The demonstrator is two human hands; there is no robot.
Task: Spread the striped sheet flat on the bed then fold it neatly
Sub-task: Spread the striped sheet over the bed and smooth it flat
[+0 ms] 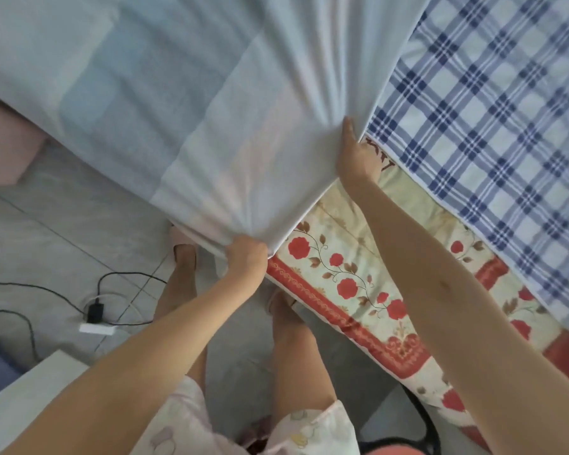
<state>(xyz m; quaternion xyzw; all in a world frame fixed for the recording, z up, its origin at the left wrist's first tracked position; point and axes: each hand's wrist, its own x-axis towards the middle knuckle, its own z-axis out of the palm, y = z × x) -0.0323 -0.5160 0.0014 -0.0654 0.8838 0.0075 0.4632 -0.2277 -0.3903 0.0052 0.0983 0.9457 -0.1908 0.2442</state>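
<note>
Pale sheet (211, 110) (bunched): left hand (247, 255), right hand (356, 157) grip.

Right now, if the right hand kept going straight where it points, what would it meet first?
Probably the gathered folds of the striped sheet: the right hand pinches its edge and points forward into them. The blue checked cloth lies close on its right; depth is unclear, so it might brush that.
</note>
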